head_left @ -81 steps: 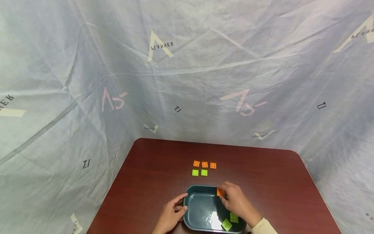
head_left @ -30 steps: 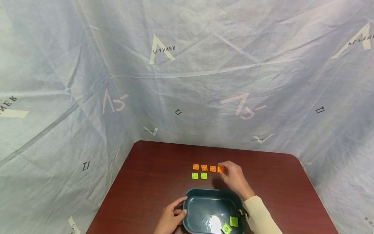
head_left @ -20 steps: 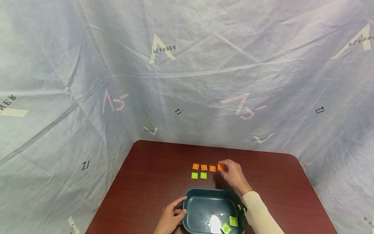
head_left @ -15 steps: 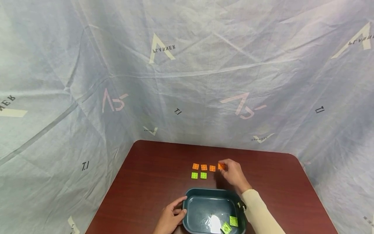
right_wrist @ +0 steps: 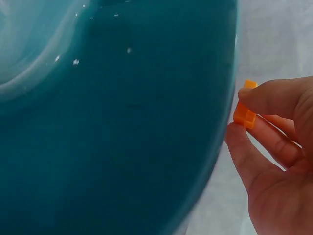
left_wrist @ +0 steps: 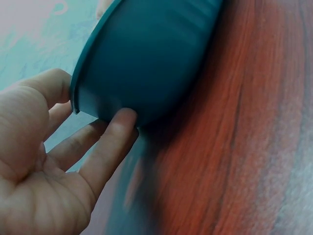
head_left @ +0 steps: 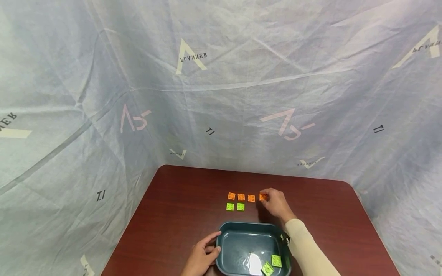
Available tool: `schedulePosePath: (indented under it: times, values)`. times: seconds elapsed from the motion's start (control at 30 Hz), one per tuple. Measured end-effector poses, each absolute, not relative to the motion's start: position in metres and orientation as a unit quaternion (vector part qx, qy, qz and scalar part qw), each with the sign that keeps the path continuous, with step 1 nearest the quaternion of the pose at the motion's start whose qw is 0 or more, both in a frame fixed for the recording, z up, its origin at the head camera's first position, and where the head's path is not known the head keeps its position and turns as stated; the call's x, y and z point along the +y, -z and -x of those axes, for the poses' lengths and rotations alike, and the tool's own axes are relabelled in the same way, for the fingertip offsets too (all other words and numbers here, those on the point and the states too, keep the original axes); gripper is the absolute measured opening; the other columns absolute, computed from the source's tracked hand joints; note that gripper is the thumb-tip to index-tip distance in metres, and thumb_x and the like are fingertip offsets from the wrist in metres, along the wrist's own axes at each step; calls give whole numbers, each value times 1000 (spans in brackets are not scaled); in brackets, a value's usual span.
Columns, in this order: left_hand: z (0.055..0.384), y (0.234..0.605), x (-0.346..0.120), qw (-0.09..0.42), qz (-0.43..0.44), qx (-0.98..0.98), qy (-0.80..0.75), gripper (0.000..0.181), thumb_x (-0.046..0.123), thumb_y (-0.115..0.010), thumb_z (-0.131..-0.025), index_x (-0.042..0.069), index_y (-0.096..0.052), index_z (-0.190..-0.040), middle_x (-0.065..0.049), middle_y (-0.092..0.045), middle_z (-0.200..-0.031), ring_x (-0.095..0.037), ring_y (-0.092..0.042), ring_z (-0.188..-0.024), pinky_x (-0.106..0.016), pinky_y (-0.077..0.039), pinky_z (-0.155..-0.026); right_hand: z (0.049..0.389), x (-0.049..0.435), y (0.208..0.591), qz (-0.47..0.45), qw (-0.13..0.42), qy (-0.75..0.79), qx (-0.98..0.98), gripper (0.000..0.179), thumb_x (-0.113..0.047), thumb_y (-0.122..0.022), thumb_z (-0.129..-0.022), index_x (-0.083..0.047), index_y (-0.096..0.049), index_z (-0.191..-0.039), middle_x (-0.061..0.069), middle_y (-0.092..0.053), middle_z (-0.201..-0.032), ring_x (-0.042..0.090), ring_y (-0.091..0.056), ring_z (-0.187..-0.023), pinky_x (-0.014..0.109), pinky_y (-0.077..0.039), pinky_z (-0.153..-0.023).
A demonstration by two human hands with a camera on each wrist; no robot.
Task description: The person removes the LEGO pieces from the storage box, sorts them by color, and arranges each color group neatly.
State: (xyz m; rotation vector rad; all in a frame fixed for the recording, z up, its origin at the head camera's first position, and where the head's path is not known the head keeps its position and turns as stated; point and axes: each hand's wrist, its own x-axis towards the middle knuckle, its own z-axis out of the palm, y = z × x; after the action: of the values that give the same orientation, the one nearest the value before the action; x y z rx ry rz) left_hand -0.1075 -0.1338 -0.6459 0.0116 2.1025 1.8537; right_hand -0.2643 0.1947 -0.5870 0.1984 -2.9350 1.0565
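Observation:
In the head view my right hand point(head_left: 277, 204) pinches an orange toy brick point(head_left: 263, 197) at the right end of a row of three orange bricks point(head_left: 241, 197). The right wrist view shows that brick point(right_wrist: 244, 113) between thumb and fingertips, just past the rim of a dark teal tub point(right_wrist: 234, 93). My left hand point(head_left: 202, 253) grips the left end of the tub point(head_left: 248, 223), and in the left wrist view its fingers point(left_wrist: 122, 122) press against the outer wall. Two lime green bricks point(head_left: 276, 261) lie inside, at the tub's near right corner.
Below the orange row, two lime green bricks point(head_left: 235, 207) lie side by side, studs up. The dark red wooden table point(head_left: 179, 199) reaches back to a grey printed cloth point(head_left: 235, 126) that hangs behind it and along both sides.
My right hand has carried the orange brick from above the tub to the end of the orange row, then shifted slightly right. My left hand keeps its place on the tub.

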Motion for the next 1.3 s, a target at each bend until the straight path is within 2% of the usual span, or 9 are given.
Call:
schedulePosePath:
  times: [0.43, 1.0, 1.3]
  values:
    - [108, 647, -135, 176, 1, 745, -644, 50, 21, -77, -99, 28, -64, -146, -18, -67, -139, -24, -77, -105, -39, -67, -77, 278, 191, 594, -74, -13, -315, -946, 32, 3, -80, -87, -2, -78, -118, 14, -76, -117, 27, -66, -96, 50, -63, -91]
    - [109, 644, -135, 175, 4, 744, -645, 50, 22, -77, -98, 29, -65, -146, -17, -67, -139, -24, -77, -106, -40, -66, -79, 295, 190, 611, -60, -39, -297, -952, 32, 5, -78, -88, -1, -78, -119, 16, -75, -119, 29, -65, -98, 53, -61, -96]
    - [108, 643, -134, 180, 3, 749, -638, 52, 22, -77, -98, 27, -63, -148, -17, -67, -140, -24, -77, -106, -42, -66, -80, 295, 189, 616, -60, -41, -290, -954, 31, 4, -78, -88, -1, -79, -119, 16, -76, -118, 28, -65, -96, 52, -63, -91]
